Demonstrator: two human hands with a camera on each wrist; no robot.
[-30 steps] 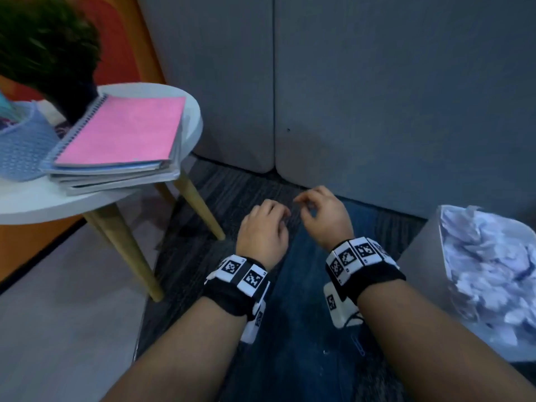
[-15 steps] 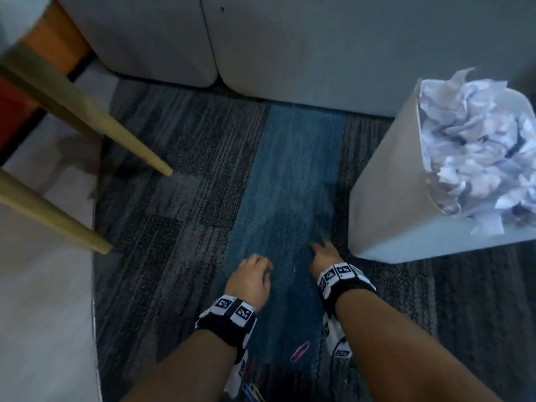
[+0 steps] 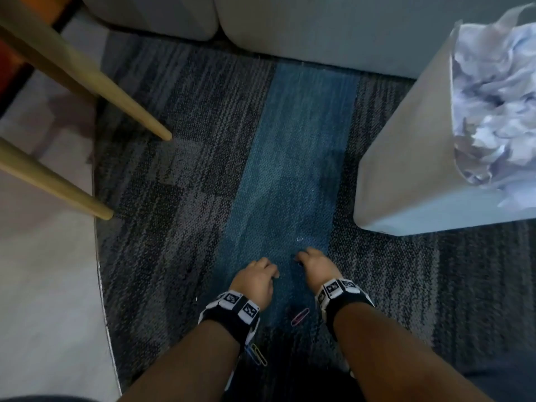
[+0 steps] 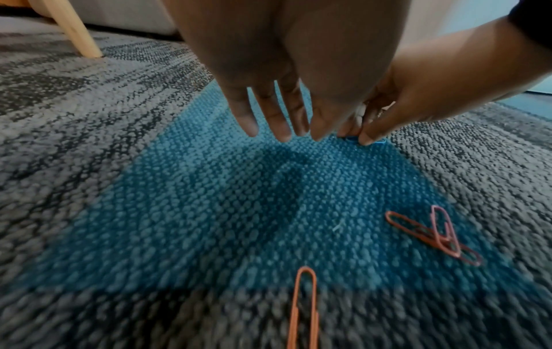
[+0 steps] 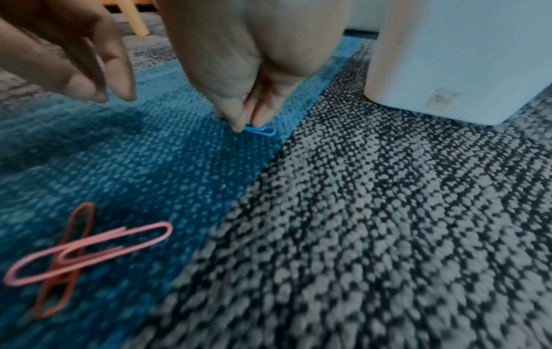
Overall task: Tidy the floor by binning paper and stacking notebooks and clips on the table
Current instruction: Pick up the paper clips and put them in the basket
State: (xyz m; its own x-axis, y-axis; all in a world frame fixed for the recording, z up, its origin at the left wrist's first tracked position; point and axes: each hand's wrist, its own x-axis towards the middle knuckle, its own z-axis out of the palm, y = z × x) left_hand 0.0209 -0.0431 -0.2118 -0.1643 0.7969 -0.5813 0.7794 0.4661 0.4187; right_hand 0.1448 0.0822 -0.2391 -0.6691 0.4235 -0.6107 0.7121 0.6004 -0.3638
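A blue paper clip lies on the blue carpet strip, and my right hand pinches its end at floor level; the same blue clip peeks from under those fingertips in the left wrist view. My left hand hovers just left of it with straight fingers pointing down, holding nothing. A pink clip lies crossed over a red one behind my hands. An orange clip lies nearer my left wrist. In the head view my right hand, my left hand and the pink clip are low in the middle.
A white bin full of crumpled paper stands at the right, close to my right hand. Two wooden table legs slant in from the left. A grey wall panel closes the far side. More clips lie under my left forearm.
My view has tilted from the table and notebooks down to the carpet. Both hands have dropped to the floor, and my right hand has taken hold of the blue clip.
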